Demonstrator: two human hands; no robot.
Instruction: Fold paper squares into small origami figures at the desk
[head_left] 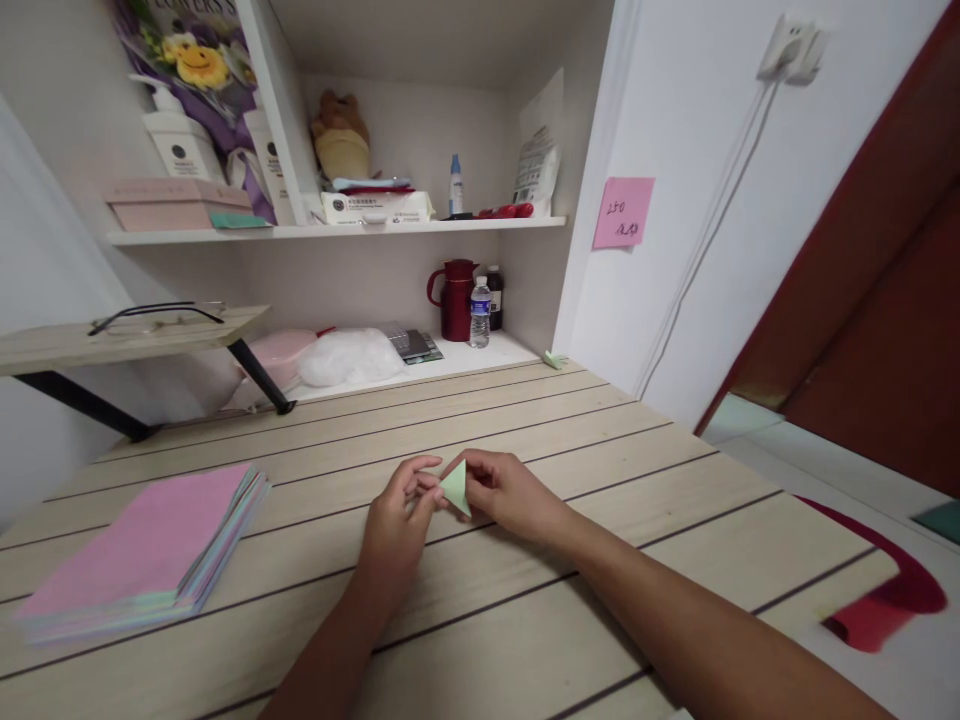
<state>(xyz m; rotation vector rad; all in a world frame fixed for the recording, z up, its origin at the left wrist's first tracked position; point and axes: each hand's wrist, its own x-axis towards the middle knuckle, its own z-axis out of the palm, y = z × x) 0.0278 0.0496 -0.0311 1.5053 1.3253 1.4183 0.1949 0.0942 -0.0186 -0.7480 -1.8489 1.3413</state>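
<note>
Between my two hands is a small piece of light green paper [457, 487], folded into a triangle and held just above the wooden table [322, 620]. My left hand [401, 505] pinches its left corner between thumb and fingers, the other fingers curled. On the paper's right side, my right hand [510, 490] grips the edge, with its index finger reaching over the top. The fingertips behind the paper are partly hidden. A thick stack of coloured paper [150, 540], pink on top, lies on the table to the left of my left hand.
At the table's back edge lies a small green folded paper [553, 360]. A small raised stand [247, 325] with glasses [157, 312] is at the left. Behind, the shelf holds a red jug [456, 300], a water bottle [480, 315] and a white plastic bag [349, 357].
</note>
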